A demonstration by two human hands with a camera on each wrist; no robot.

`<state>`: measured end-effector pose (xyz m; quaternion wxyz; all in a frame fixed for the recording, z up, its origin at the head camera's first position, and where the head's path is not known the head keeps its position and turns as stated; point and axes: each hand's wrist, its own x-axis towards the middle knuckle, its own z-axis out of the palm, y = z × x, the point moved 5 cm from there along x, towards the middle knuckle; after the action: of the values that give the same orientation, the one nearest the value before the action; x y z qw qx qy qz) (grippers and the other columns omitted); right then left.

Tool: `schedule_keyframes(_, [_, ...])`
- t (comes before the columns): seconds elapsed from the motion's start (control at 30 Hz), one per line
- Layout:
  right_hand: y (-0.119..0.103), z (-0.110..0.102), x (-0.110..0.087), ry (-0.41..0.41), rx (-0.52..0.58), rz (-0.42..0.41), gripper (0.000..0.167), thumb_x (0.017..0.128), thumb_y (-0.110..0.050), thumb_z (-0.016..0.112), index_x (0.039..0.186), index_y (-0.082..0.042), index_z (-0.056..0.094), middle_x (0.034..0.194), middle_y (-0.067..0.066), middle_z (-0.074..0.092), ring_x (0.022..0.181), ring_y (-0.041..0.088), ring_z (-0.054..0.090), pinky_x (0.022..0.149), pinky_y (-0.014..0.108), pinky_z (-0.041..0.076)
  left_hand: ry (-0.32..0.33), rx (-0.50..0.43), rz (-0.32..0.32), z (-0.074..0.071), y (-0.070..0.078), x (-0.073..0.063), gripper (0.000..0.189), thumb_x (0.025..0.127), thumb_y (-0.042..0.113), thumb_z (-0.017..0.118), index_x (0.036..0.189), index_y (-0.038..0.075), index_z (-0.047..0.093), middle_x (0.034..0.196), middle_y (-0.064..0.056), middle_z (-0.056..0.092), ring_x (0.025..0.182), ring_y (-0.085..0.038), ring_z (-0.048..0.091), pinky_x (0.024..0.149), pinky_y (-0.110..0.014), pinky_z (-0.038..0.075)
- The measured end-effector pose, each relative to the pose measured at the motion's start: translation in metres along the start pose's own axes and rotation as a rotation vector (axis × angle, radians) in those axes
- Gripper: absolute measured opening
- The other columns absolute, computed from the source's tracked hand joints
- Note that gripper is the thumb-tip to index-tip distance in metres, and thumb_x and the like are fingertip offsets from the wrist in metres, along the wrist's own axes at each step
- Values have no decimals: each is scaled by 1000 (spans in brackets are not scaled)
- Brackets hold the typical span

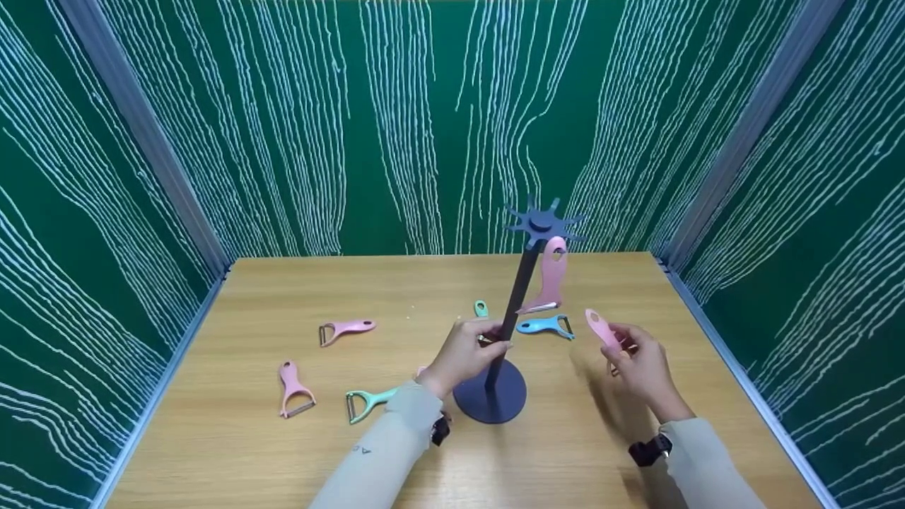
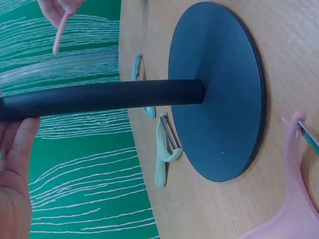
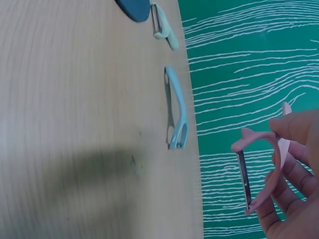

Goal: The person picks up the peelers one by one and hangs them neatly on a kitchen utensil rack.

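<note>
A dark stand has a round base [image 1: 491, 399], an upright pole [image 1: 522, 286] and a star-shaped top [image 1: 541, 225] of hooks. My left hand [image 1: 463, 353] grips the pole partway up; the left wrist view shows its fingers [image 2: 22, 139] against the pole. From one hook hangs a pink peeler [image 1: 553, 272], handle up, head near the pole. To the right of the stand, my right hand [image 1: 642, 364] holds another pink peeler [image 3: 271, 144] above the table, handle tilted up. Its blade faces away from the palm in the right wrist view.
On the wooden table [image 1: 233, 452] lie a blue peeler [image 1: 541, 324] behind the stand, a green peeler [image 1: 481, 308] partly hidden by the left hand, another green peeler [image 1: 368, 403] by the left sleeve, and pink peelers [image 1: 350, 326] at left. Green walls [image 1: 283, 141] enclose the table.
</note>
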<state>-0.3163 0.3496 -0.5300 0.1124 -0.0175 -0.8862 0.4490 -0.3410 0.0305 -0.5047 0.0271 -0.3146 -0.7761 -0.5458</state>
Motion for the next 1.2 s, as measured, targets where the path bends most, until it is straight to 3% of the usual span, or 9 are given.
schedule_keyframes(0.2, [-9, 1, -2, 28, 44, -3, 45, 101, 1, 73, 144, 6, 62, 120, 25, 65, 98, 19, 58, 64, 20, 60, 2, 16, 13, 0, -1, 1, 21, 102, 9, 75, 122, 6, 80, 113, -10, 81, 98, -11, 75, 86, -23, 64])
schedule_keyframes(0.57, [-22, 0, -6, 152, 57, -92, 41, 95, 6, 77, 135, 5, 68, 111, 22, 70, 91, 6, 57, 75, 14, 49, 9, 4, 14, 1, 0, 1, 20, 100, 2, 76, 119, 5, 81, 110, -11, 81, 95, -12, 76, 85, -23, 64])
schedule_keyframes(1.2, [-54, -6, -11, 204, 65, -132, 40, 98, -1, 79, 137, 3, 68, 118, 22, 71, 99, 7, 58, 82, 13, 48, -5, 3, -1, 0, -2, -1, 21, 103, 11, 76, 123, 8, 80, 112, -7, 81, 96, -9, 75, 88, -25, 65])
